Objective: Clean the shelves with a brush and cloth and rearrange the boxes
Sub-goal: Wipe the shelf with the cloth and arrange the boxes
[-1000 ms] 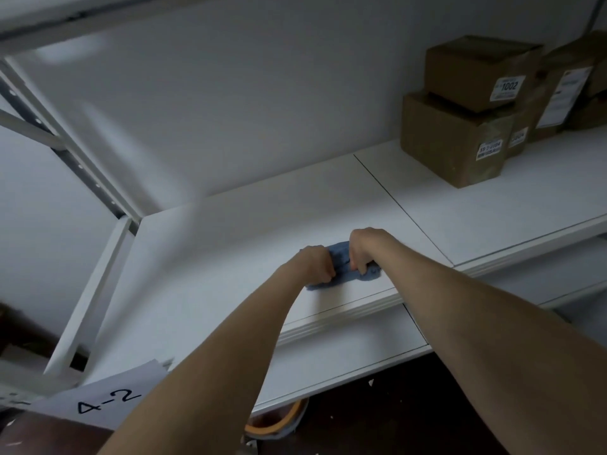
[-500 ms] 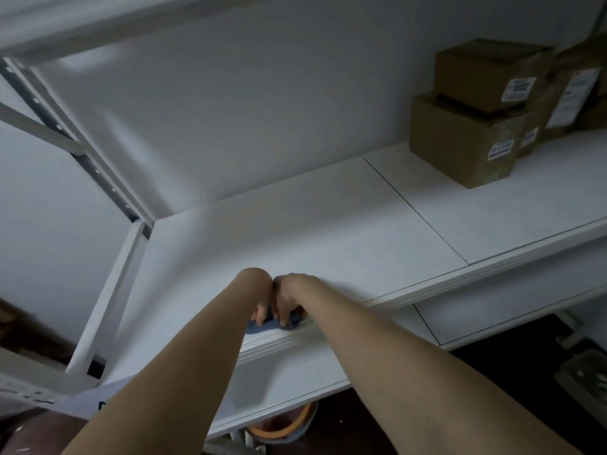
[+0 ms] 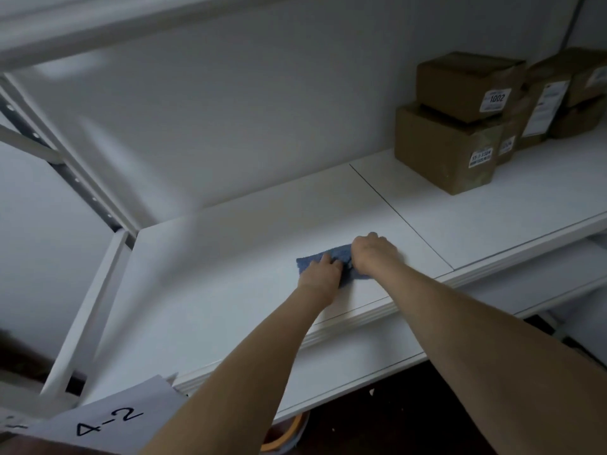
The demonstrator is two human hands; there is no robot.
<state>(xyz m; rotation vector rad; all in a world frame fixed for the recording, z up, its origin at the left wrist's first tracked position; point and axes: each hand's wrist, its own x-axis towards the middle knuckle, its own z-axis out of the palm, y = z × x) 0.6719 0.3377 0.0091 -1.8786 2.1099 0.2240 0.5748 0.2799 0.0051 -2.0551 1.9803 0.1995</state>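
Observation:
A small blue cloth (image 3: 308, 263) lies on the white shelf board (image 3: 230, 257), a little back from its front edge. My left hand (image 3: 320, 273) grips the cloth's near left part with curled fingers. Right beside it, my right hand (image 3: 374, 253) is bunched over the cloth's right end and hides that part. Brown cardboard boxes stand at the shelf's back right: a box labelled 1002 (image 3: 466, 83) sits on a larger box (image 3: 443, 149), with more boxes (image 3: 551, 103) behind them. No brush is in view.
A seam (image 3: 399, 213) splits the shelf board into two panels. The rack's white upright and brace (image 3: 88, 310) stand at the left. A paper label reading 4-2 (image 3: 108, 421) hangs at the front left corner. Below are a lower shelf (image 3: 361, 366) and an orange-rimmed object (image 3: 282, 435).
Both hands pulled the cloth to the shelf's front edge, then pushed it away from the edge and to the right, onto the board.

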